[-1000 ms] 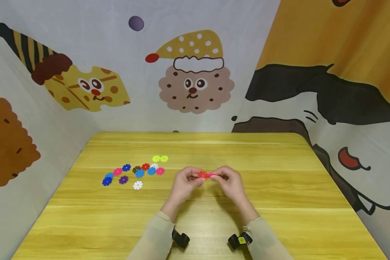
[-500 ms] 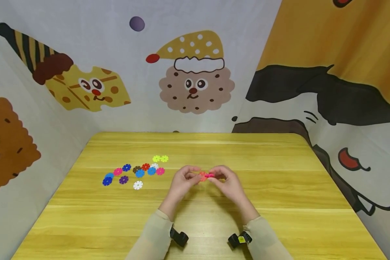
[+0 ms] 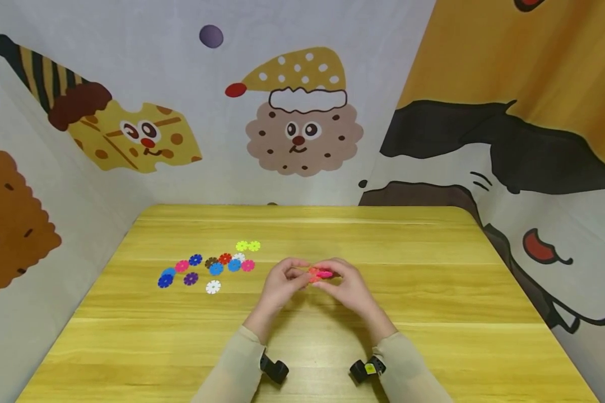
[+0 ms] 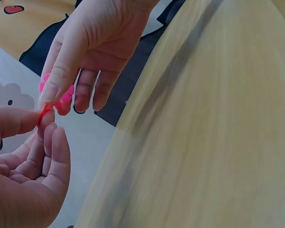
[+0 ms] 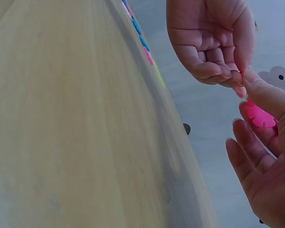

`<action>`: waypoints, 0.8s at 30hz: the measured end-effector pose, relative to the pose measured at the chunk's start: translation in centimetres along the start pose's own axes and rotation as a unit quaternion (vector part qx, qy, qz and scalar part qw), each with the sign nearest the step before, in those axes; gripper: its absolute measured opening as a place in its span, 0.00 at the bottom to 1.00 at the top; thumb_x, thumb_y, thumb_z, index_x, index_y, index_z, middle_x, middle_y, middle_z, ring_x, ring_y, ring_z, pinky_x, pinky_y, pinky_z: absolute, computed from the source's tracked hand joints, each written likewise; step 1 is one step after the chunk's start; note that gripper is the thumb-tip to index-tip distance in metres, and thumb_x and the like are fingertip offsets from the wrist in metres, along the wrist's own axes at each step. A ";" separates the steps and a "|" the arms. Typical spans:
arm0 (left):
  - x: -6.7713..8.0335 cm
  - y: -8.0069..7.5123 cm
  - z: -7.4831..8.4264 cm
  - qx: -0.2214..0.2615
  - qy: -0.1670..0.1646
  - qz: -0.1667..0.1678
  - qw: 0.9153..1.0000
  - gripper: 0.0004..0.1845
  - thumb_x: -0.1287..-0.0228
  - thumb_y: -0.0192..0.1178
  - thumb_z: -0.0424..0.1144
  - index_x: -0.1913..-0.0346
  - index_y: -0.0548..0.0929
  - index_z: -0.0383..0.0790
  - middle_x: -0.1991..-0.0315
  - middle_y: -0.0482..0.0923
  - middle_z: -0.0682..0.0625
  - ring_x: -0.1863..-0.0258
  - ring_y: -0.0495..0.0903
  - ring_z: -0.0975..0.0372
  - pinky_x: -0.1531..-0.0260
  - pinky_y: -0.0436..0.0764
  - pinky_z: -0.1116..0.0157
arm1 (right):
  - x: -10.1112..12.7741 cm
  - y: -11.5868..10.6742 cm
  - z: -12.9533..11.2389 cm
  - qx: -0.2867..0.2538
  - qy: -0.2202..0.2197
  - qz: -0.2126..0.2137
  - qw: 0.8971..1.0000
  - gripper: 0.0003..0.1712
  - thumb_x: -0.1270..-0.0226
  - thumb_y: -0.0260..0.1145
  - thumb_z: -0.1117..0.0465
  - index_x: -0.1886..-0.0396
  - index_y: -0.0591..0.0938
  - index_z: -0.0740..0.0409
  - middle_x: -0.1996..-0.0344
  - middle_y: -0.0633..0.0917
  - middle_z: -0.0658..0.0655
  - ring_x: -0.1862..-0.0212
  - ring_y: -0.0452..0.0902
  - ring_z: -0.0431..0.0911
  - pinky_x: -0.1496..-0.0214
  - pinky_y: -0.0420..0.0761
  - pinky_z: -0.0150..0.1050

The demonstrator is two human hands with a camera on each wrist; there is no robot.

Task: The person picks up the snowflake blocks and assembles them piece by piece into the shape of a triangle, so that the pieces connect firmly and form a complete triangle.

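Note:
Two notched plastic snowflake discs are joined at an angle between the hands, a red disc (image 3: 313, 276) on the left and a pink disc (image 3: 325, 274) on the right. The left hand (image 3: 282, 284) pinches the red disc between thumb and forefinger, its other fingers curled. Thumb and forefinger of the right hand (image 3: 350, 286) reach around the pink disc, tips at the red disc's edge. In the right wrist view the pink disc (image 5: 262, 117) lies between thumb and fingers. The left wrist view shows the red disc (image 4: 44, 114) edge-on, with the right thumb partly hiding the pink one.
On the wooden table (image 3: 433, 313), several loose snowflake discs lie left of the hands, including a white disc (image 3: 213, 287), a purple disc (image 3: 191, 279) and a dark blue disc (image 3: 165, 281). Farther back lies a yellow pair (image 3: 248, 245). A printed cloth (image 3: 181, 190) hangs behind.
The right hand has shifted left along the joined discs, its fingertips going from the pink disc's outer side to the red disc's edge. The left hand keeps its pinch. The loose discs stay put.

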State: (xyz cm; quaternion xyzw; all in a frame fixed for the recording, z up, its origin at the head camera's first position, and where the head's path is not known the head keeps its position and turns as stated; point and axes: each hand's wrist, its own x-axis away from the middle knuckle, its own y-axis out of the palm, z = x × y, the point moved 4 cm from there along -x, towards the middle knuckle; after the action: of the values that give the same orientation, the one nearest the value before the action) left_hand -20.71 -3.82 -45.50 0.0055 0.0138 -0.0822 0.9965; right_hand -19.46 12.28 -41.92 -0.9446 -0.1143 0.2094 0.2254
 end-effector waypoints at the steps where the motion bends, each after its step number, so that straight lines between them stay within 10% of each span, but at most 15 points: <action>1: 0.1 -0.1 0.0 0.000 0.000 -0.001 1.000 0.14 0.36 0.64 0.28 0.48 0.79 0.27 0.68 0.83 0.40 0.69 0.82 0.47 0.62 0.83 0.49 | 0.0 0.0 -0.1 -0.001 0.002 -0.004 1.000 0.19 0.45 0.75 0.71 0.52 0.85 0.68 0.58 0.85 0.62 0.56 0.79 0.54 0.51 0.82 0.49; 7: 0.2 -1.9 -0.6 -0.018 -0.002 -0.008 1.000 0.17 0.34 0.65 0.32 0.46 0.79 0.27 0.63 0.84 0.41 0.61 0.82 0.43 0.56 0.83 0.48 | 0.0 -0.2 0.0 -0.006 0.012 -0.001 1.000 0.18 0.44 0.75 0.71 0.53 0.85 0.68 0.59 0.85 0.61 0.57 0.80 0.52 0.51 0.82 0.49; 24: 2.7 -13.4 -0.9 -0.158 -0.021 0.013 0.987 0.23 0.31 0.63 0.39 0.39 0.77 0.28 0.46 0.80 0.38 0.49 0.79 0.51 0.51 0.79 0.62 | 0.0 -0.2 5.4 -0.014 0.058 0.018 0.998 0.20 0.44 0.78 0.62 0.51 0.86 0.58 0.58 0.84 0.52 0.57 0.78 0.45 0.50 0.80 0.42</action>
State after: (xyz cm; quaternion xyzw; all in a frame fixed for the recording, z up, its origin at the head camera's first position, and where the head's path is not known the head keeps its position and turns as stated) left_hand -20.27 -17.46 -46.63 -0.1534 0.0057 -0.0663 0.9859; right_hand -21.88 14.49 -46.23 -0.9602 -0.0869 0.1564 0.2144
